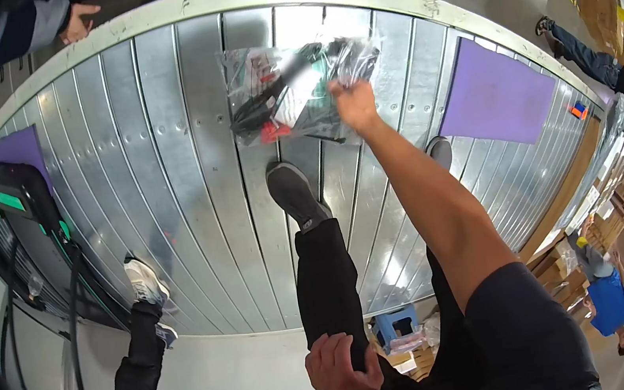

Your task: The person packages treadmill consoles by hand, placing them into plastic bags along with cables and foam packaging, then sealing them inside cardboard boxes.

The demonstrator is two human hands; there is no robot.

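One left hand (342, 372) rests flat, fingers loose, on the person's dark trouser leg (326, 281), nearer than the metal platform (166, 176). Farther out, the right hand (356, 103) pinches a clear plastic bag (290, 94) of dark and red items lying on that platform.

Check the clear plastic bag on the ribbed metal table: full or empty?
Full: dark and red items show through the clear plastic bag, which the right hand grips at its edge on the ribbed metal table.
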